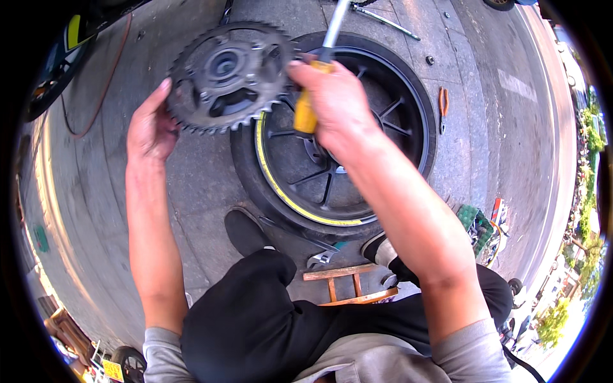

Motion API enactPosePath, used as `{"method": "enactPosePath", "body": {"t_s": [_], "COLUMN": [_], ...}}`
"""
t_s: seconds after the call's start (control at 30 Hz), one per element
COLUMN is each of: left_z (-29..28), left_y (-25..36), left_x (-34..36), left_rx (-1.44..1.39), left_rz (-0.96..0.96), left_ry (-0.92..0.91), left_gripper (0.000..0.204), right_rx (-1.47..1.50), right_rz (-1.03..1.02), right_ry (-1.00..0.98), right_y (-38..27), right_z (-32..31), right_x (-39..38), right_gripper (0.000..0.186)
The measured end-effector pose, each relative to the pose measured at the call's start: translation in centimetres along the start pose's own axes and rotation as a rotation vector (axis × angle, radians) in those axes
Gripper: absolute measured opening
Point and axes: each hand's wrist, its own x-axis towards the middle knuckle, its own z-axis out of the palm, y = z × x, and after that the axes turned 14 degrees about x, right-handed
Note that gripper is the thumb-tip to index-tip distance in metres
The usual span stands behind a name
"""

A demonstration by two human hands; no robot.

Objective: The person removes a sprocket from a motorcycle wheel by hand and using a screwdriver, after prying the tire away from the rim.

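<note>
A dark toothed sprocket (228,65) is raised above the ground at the upper left, slightly blurred. My left hand (152,127) is closed on its left edge, thumb on the upper face. In my right hand (338,102) is a screwdriver (306,113) with a yellow handle, its shaft pointing up and away. The right thumb and fingertips are by the sprocket's right edge; whether they press on it I cannot tell. Below both hands a black motorcycle wheel (426,143) with its tyre lies flat, a yellow stripe along its rim. My right forearm hides part of it.
Orange-handled pliers (442,108), a nut (430,60) and a long metal bar (389,23) lie beyond the wheel. An adjustable wrench (321,257) and a wooden stool (348,285) are near my feet. A green basket (471,223) stands right; a hose (102,105) curves at left.
</note>
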Motion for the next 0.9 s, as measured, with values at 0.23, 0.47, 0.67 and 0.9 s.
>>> {"method": "enactPosePath", "body": {"t_s": [0.23,0.47,0.67,0.9], "left_z": [-17.9,-23.0,-19.5,-10.3], "left_y": [-6.4,-14.7,-15.5,-12.2], "left_x": [2.1,4.3,9.4,9.0], "left_rx": [-0.158,-0.325,-0.332,-0.076], "left_rz": [0.001,-0.037,-0.056,-0.111], "left_ry": [0.228,0.379,0.438,0.705], "left_gripper": [0.022,0.023,0.011,0.036], "right_rx": [0.01,0.007,0.004,-0.243], "right_rz": [0.237,0.374,0.247,0.34], "right_ry": [-0.164,-0.183,-0.195,-0.291], "right_y": [12.7,19.9,17.9,5.5], "right_z": [10.5,13.0,12.3,0.2], "right_x": [4.8,9.6,9.9,-2.8], "right_gripper": [0.032,0.023,0.04,0.03]}}
